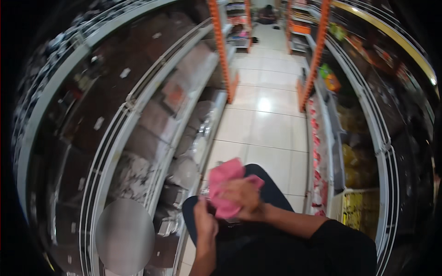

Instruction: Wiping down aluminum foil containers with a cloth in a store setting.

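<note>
A crumpled pink cloth (226,172) is bunched in my right hand (245,198), above my lap between the knees. Close beside it on the left is my left hand (206,219), its fingers curled towards the cloth. Something shiny and see-through shows faintly under the cloth, too blurred and covered to name. Whether my left hand grips that thing cannot be made out. Dark trousers (271,186) cover my knees, which are bent as I sit or squat low in the aisle.
Shelving with white rails (133,117) lines the left, holding wrapped goods (184,170). More shelves (371,114) stand on the right, with yellow packs (352,207). Orange uprights (222,55) flank the tiled floor (262,127). A person (267,15) sits far down the aisle.
</note>
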{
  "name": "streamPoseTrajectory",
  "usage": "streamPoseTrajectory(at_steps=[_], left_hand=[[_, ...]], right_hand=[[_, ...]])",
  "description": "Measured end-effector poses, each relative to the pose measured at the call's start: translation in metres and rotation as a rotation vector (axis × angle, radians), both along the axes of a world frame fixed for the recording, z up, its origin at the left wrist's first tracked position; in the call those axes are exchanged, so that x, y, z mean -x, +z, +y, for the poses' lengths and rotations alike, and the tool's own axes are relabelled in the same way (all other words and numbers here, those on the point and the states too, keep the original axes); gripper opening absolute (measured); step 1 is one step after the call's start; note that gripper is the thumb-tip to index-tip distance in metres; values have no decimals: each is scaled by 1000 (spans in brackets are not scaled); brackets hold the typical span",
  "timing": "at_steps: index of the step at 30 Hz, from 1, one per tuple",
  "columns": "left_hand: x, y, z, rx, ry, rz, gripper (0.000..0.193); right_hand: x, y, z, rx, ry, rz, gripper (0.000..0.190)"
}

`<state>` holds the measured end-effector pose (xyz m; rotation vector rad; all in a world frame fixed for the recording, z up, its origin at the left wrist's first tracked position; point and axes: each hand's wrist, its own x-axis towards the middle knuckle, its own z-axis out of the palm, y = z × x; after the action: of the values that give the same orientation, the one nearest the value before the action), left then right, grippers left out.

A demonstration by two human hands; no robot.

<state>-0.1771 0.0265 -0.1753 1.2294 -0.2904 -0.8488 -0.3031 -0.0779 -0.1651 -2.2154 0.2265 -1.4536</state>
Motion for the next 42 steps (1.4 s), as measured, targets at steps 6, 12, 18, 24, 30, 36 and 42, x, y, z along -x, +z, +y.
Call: streamPoseTrajectory(at_steps=[6, 12, 18, 24, 30, 36, 42], left_hand=[[-18, 23, 34, -22, -270, -408, 38], [-23, 51, 60, -55, -262, -651, 36], [-3, 68, 86, 42, -228, -667, 35], [3, 85, 115, 72, -262, -708, 31], [-3, 90, 133, 257, -25, -361, 24], [-34, 81, 113, 336, 203, -117, 30], [-77, 36, 81, 247, 167, -40, 39]], right_hand=[[-18, 35, 10, -78, -41, -67, 43], [-27, 22, 21, 52, 46, -164, 32], [-10, 23, 38, -13, 11, -150, 30], [-1, 30, 41, -329, 49, -95, 26], [6, 19, 32, -1143, 329, -143, 22], [4, 89, 39, -1584, 802, -37, 22], [1, 31, 12, -1121, 743, 312, 27]])
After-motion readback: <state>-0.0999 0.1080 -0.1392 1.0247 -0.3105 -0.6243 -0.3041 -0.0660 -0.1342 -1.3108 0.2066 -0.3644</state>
